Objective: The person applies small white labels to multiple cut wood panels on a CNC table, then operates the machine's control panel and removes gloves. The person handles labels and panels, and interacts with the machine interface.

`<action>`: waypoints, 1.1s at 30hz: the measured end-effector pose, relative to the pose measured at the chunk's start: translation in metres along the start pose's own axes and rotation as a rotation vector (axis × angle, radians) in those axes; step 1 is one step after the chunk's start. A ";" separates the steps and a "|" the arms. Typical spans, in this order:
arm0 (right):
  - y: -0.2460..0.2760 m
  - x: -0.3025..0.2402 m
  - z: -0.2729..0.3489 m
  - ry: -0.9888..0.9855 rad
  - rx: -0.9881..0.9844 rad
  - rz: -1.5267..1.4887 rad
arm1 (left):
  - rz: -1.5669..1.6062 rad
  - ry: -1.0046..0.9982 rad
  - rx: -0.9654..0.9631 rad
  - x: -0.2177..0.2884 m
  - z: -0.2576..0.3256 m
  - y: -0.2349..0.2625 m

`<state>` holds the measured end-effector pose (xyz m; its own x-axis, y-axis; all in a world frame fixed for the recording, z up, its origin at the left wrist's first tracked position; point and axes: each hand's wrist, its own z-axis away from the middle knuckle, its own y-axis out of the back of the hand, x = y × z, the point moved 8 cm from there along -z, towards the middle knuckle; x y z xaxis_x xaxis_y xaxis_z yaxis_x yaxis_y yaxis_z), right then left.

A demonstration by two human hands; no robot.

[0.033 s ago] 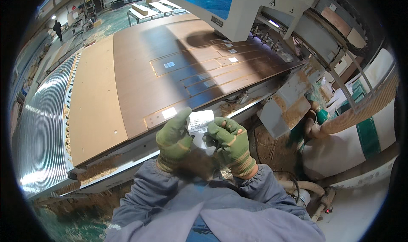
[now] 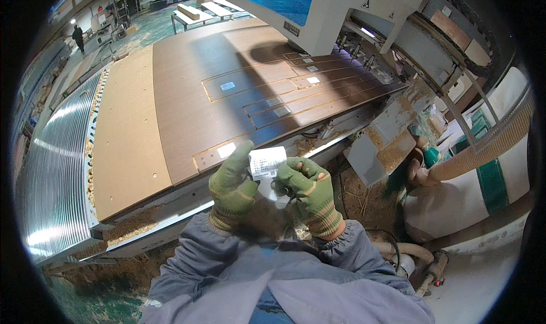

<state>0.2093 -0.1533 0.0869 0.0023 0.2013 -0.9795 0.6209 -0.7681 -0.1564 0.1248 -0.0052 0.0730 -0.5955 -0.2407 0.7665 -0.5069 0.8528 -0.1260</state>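
At the far left of the hands, a ribbed metal panel point(image 2: 60, 170) lies along the edge of the machine. A person in dark clothing point(image 2: 78, 38) stands in the distance beyond it. Next comes a tan board point(image 2: 122, 136), left of the hands and farther forward, adjoined on its right by a brown board point(image 2: 182, 85). The brown board extends ahead of both hands and bears outlined rectangular sections; a white sticker point(image 2: 226, 150) lies on it just beyond the left hand point(image 2: 232, 182). The left hand, in a green glove, has its index finger raised at the left edge of a printed paper label point(image 2: 267, 160); whether it pinches that edge cannot be told. The label is positioned between the two hands, printed side toward the wearer. The right hand point(image 2: 310, 190), similarly gloved, has its fingers curled and pinches the label's right edge between thumb and index finger. Ahead of the hands and above the brown board is a machine housing point(image 2: 327, 23). Well to their right runs a ribbed tan hose point(image 2: 483, 148).
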 end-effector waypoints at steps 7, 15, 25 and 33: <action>-0.018 0.005 0.011 -0.210 0.061 -0.144 | 0.145 0.023 0.051 0.003 0.012 0.015; -0.039 0.008 0.017 -0.119 -0.047 -0.111 | -0.200 -0.184 0.023 0.022 0.018 0.036; -0.056 -0.008 0.027 0.177 -0.169 0.243 | -0.319 -0.247 0.049 0.027 0.023 0.052; -0.051 0.009 0.029 -0.096 -0.080 -0.062 | -0.428 -0.296 0.032 0.031 0.019 0.055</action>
<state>0.1546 -0.1296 0.0820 -0.1108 0.1847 -0.9765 0.6782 -0.7042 -0.2102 0.0666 0.0258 0.0776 -0.4791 -0.6898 0.5428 -0.7598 0.6356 0.1372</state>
